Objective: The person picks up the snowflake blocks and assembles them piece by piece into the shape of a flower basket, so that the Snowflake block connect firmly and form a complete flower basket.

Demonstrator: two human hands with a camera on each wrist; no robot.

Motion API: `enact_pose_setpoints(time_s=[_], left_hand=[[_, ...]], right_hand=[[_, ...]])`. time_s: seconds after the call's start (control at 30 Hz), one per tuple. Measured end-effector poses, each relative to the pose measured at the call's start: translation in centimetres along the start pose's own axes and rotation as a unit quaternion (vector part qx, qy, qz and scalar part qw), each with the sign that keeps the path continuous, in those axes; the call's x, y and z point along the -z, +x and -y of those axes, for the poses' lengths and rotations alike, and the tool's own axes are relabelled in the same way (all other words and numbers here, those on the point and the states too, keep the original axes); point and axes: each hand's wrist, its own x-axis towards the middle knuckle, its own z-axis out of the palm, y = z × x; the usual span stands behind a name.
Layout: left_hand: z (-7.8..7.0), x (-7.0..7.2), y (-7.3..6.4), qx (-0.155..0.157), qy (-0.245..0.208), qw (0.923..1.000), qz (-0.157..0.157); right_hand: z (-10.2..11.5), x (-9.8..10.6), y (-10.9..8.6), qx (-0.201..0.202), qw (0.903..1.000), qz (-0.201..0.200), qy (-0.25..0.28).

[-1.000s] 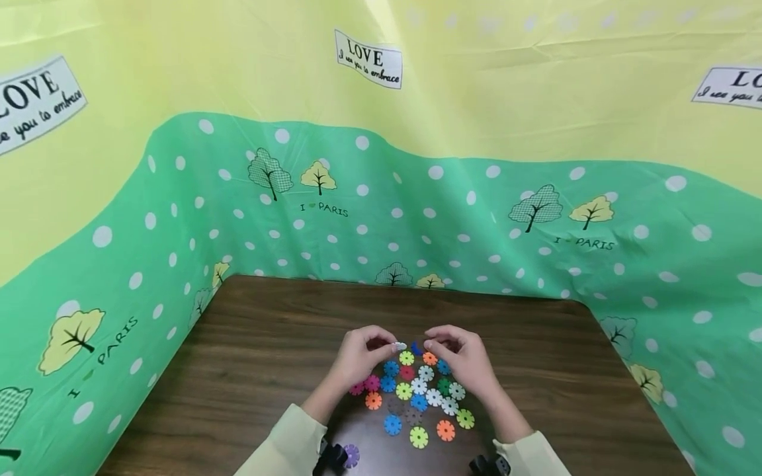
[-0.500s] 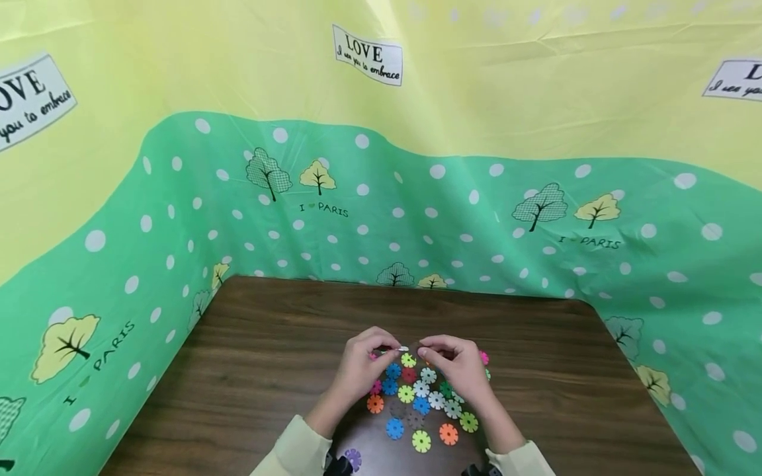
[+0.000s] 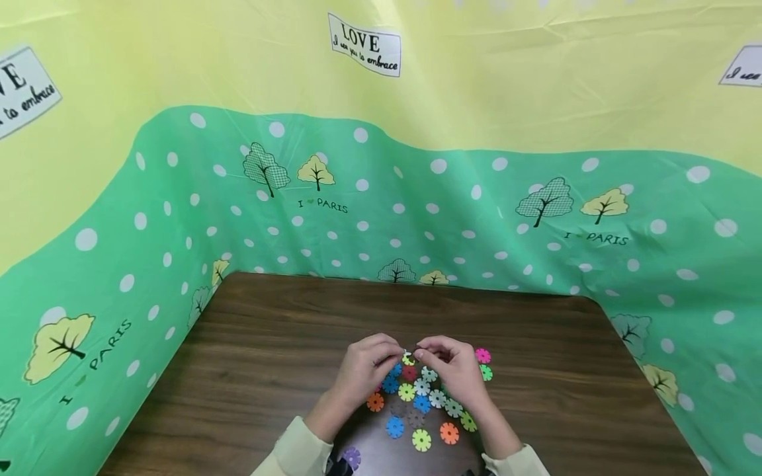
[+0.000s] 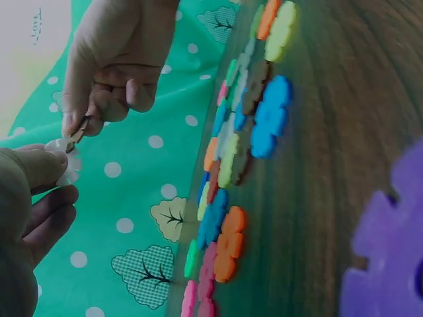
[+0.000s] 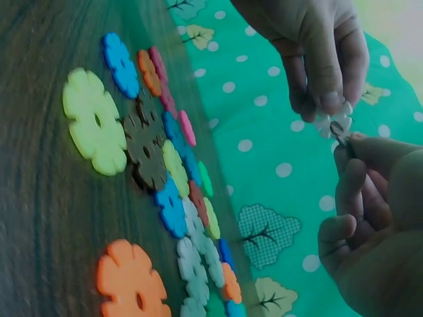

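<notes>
Nearest the person, well to the near left of the red disc (image 3: 409, 373), a purple disc (image 3: 352, 458) lies beside the left sleeve (image 3: 296, 448). Also nearer than the red disc are a yellow-green disc (image 3: 421, 440), an orange disc (image 3: 449, 434) and dim brown discs (image 3: 415, 418). Left of the red disc, the left hand (image 3: 364, 365) pinches a white disc (image 4: 73, 170); right of it, the right hand (image 3: 457, 373) pinches a brown piece (image 4: 78, 132). These meet above and just beyond the red disc; whether they interlock cannot be told. Both hands partly cover loose discs. Right of the red disc, past the right hand, lie a green disc (image 3: 486, 373) and a pink disc (image 3: 483, 356). Beyond it stretch the table (image 3: 387, 304) and printed cloth (image 3: 387, 228).
</notes>
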Motion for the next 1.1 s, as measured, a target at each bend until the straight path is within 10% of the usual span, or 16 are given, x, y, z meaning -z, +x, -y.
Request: enact_pose_setpoints(time_s=[0.47, 0.67, 0.87, 1.1], left_hand=[[-0.8, -0.2, 0.1, 0.148, -0.084, 0.9853, 0.017], [-0.6, 0.4, 0.3, 0.205, -0.133, 0.9695, -0.017], [-0.5, 1.1, 0.6, 0.264, -0.187, 0.9459, -0.026], [-0.6, 1.8, 0.8, 0.280, -0.201, 0.9381, -0.031]], right_hand=[[0.4, 1.3, 0.3, -0.008, 0.9991, 0.024, 0.033], [0.0, 2.2, 1.2, -0.011, 0.9980, 0.016, -0.060], [-1.9, 2.3, 4.2, -0.027, 0.9737, 0.093, -0.206], [-3.6, 2.2, 6.6, -0.065, 0.9397, 0.176, -0.286]])
